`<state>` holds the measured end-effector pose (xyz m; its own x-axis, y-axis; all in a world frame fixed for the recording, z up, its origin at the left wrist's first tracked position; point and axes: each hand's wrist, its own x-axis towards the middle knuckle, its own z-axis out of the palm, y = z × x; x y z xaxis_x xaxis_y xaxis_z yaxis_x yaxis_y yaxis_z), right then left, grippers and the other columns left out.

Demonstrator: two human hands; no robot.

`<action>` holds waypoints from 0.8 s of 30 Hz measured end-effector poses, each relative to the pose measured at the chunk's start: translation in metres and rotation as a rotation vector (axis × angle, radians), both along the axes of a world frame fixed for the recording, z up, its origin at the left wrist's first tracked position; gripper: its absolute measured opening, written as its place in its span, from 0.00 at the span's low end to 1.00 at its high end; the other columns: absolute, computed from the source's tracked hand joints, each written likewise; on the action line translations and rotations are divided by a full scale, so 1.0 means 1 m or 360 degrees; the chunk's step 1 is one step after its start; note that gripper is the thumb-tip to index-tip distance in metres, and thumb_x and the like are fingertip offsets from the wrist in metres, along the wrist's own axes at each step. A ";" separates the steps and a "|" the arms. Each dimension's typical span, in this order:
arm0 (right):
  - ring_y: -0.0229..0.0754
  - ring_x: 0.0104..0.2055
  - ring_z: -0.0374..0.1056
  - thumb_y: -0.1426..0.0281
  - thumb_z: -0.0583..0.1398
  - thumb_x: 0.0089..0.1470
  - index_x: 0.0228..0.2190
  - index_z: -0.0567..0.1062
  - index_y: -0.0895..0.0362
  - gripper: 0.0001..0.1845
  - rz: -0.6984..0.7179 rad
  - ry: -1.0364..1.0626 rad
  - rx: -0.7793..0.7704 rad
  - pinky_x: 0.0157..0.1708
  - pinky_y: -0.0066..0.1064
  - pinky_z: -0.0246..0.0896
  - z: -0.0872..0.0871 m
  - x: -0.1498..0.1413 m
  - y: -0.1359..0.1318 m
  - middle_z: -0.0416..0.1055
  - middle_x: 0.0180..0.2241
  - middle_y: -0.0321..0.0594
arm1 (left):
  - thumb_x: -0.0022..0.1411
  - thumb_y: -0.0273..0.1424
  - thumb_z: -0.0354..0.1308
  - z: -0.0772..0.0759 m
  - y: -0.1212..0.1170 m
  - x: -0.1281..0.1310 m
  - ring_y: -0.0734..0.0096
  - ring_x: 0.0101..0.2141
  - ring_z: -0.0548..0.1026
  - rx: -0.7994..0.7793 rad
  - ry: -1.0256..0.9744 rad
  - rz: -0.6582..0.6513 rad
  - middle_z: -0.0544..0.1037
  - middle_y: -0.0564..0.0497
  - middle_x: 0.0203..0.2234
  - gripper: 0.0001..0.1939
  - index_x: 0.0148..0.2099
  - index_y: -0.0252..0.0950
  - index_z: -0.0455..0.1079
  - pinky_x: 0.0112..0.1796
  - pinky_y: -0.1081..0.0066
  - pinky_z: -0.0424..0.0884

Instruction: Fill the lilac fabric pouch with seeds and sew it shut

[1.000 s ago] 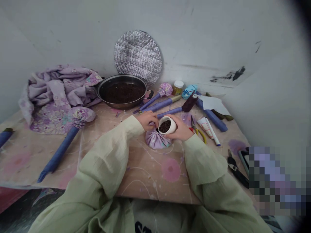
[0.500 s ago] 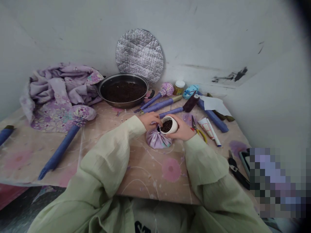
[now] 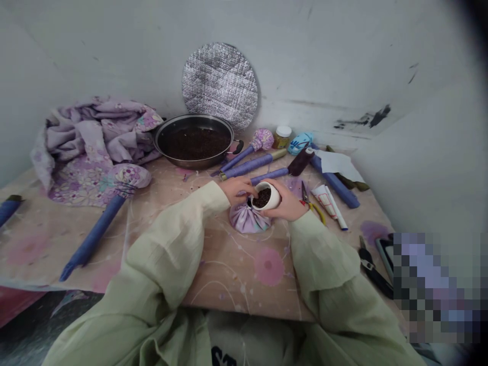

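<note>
A white cup (image 3: pixel 273 197) is tilted toward the left in my right hand (image 3: pixel 290 203), whose fingers wrap round its side. Dark brown grains (image 3: pixel 263 197) fill much of the cup. My left hand (image 3: pixel 239 190) has its fingers bent together at the cup's mouth, the tips over the rim by the grains; whatever they pinch is hidden. Just below both hands, a gathered purple floral cloth pouch (image 3: pixel 249 219) sits on the table, with a small dark opening at its top partly covered by the cup and fingers.
Behind stands a wide pan (image 3: pixel 193 161) of dark material, with a silver round lid (image 3: pixel 221 84) against the wall. Floral cloth (image 3: pixel 87 147) and a blue-wrapped stick (image 3: pixel 95 234) lie left. Pliers (image 3: pixel 371 269), scissors (image 3: pixel 310 201) and a thread spool (image 3: pixel 300 161) lie right.
My left fingertips have shifted slightly right, further over the cup's mouth. My right hand keeps hold of the cup, and the pouch stays in place.
</note>
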<state>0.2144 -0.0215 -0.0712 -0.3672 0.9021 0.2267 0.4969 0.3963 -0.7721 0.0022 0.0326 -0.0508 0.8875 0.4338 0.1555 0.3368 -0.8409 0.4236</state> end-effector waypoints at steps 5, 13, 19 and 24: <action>0.53 0.50 0.62 0.65 0.69 0.28 0.48 0.64 0.54 0.41 -0.0025 0.0008 0.0011 0.52 0.48 0.55 0.000 0.000 0.000 0.65 0.46 0.45 | 0.52 0.20 0.50 -0.001 0.001 -0.001 0.72 0.36 0.71 -0.0047 0.0017 -0.0002 0.73 0.48 0.34 0.15 0.38 0.35 0.75 0.41 0.75 0.65; 0.52 0.50 0.62 0.64 0.68 0.29 0.48 0.64 0.53 0.40 0.0003 -0.0007 0.0020 0.53 0.48 0.54 0.001 0.000 0.000 0.65 0.47 0.44 | 0.53 0.21 0.49 0.000 -0.001 0.000 0.70 0.36 0.71 0.0001 0.0010 0.0022 0.73 0.47 0.35 0.17 0.43 0.34 0.72 0.40 0.73 0.66; 0.52 0.50 0.62 0.65 0.68 0.29 0.48 0.64 0.53 0.40 0.0006 -0.0010 0.0025 0.53 0.48 0.55 0.000 0.000 0.000 0.65 0.47 0.44 | 0.53 0.22 0.50 -0.003 0.000 0.001 0.71 0.35 0.71 0.0006 0.0020 0.0014 0.73 0.48 0.33 0.17 0.43 0.35 0.72 0.39 0.74 0.66; 0.53 0.50 0.62 0.64 0.69 0.29 0.48 0.64 0.52 0.40 -0.0011 -0.0001 0.0012 0.53 0.49 0.55 0.000 0.000 0.000 0.65 0.47 0.44 | 0.53 0.21 0.49 -0.003 0.002 -0.001 0.72 0.36 0.71 -0.0038 0.0009 0.0012 0.73 0.48 0.34 0.15 0.40 0.35 0.73 0.40 0.75 0.66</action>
<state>0.2147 -0.0212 -0.0715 -0.3612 0.9028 0.2335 0.4999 0.3988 -0.7688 0.0015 0.0342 -0.0536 0.8851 0.4438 0.1401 0.3454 -0.8282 0.4414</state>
